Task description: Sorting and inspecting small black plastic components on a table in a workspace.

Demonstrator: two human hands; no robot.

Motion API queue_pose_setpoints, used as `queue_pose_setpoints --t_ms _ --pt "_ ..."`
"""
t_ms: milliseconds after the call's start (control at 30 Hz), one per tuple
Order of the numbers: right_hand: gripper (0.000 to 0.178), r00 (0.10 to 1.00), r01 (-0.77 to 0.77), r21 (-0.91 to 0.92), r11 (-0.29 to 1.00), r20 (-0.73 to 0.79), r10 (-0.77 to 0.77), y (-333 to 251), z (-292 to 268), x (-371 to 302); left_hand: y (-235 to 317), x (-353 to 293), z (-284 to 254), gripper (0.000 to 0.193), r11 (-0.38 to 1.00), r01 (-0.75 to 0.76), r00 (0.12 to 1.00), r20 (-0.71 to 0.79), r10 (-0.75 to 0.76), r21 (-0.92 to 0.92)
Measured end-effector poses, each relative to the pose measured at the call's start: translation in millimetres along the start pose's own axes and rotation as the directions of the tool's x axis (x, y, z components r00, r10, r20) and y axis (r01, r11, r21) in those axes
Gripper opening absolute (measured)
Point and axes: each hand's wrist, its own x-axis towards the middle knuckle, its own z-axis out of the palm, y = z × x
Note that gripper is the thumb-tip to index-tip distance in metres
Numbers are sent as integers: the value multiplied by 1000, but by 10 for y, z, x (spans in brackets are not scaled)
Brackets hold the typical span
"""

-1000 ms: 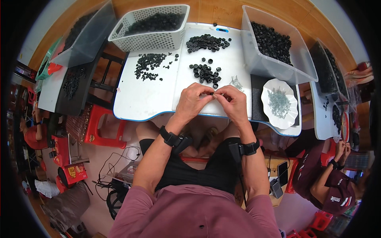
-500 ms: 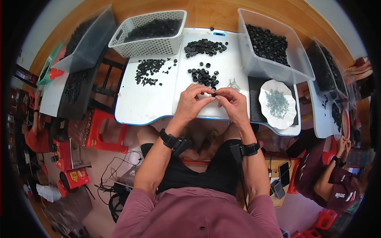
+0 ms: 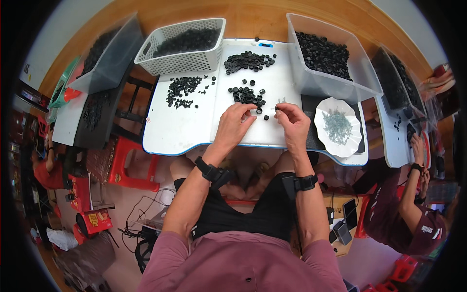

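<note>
Left hand (image 3: 234, 124): thumb and forefinger standing apart beside black rings (image 3: 243, 96), palm hiding.
Right hand (image 3: 296, 125): fingers clamping a small dark piece (image 3: 277, 108) over the table (image 3: 180, 130), details blurring.
Thin pins (image 3: 281, 100): partly hiding behind right fingers.

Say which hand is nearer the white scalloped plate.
Right. The right hand is left of the plate; the left hand is farther left, by the black pieces.

Fingertip contact was broken: left hand (image 3: 233, 124) shifted left, just beside the heap of black caps (image 3: 243, 95); right hand (image 3: 295, 125) drawn right, small dark part (image 3: 277, 108) pinched by it alone. Loose cap (image 3: 266, 117) exposed between them. At right, co-worker's hands (image 3: 417, 144) were separated.
</note>
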Motion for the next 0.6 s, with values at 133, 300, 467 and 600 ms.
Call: queue_pose_setpoints --t_ms 133,300,467,600 --pt "16 995 97 -88 991 16 -96 28 25 7 73 87 -18 30 973 -96 992 98 76 212" --pt "16 994 107 -117 987 25 -105 2 37 2 97 169 6 27 920 -132 980 186 66 370" --pt "15 991 127 -219 968 65 -115 -87 80 -21 73 83 71 26 968 -134 990 64 123 210" --pt "16 989 135 -222 966 96 -116 -79 88 -21 57 19 148 27 987 -51 999 14 50 154"
